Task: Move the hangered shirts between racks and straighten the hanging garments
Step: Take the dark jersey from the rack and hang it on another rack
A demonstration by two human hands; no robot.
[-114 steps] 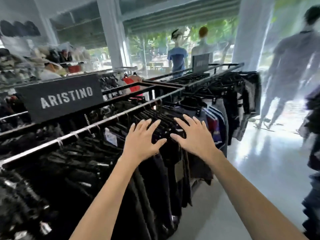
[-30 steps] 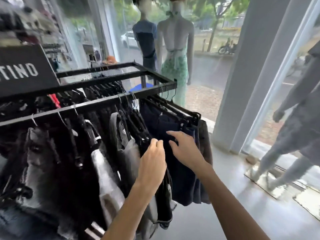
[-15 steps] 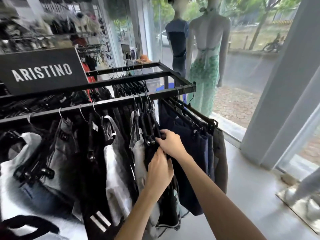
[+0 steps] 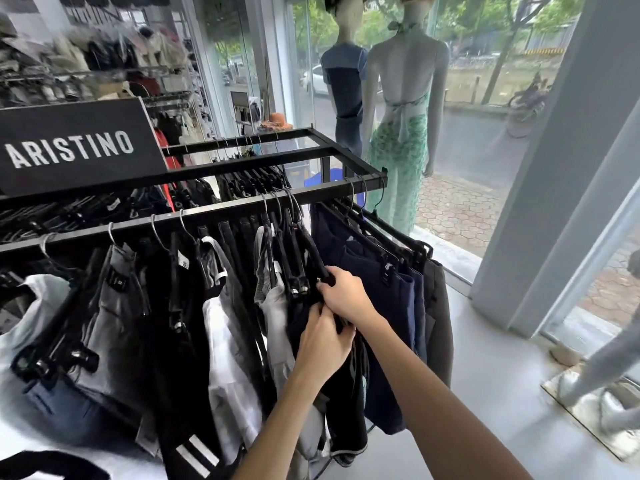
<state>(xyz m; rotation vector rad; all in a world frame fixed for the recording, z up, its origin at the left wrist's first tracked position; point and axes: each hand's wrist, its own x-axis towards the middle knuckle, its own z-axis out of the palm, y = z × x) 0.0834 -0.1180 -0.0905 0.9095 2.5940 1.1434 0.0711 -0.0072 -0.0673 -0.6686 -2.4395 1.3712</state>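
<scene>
Black clip hanger [image 4: 313, 261] slants up and away from both hands to its hook on the rail [image 4: 214, 216]; right hand [image 4: 346, 299], nearer, pinches its lower end, left hand [image 4: 323, 344] just below curls on the dark garment [image 4: 346, 403] hanging beneath.

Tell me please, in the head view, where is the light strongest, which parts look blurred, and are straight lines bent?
Head view: daylight through the shop window is brightest and reflects off the pale floor; the left shelves of caps and the white garment at the lower left look smeared; both hands, left and right, are sharp; the black metal rack rail bows from wide-angle distortion.
</scene>
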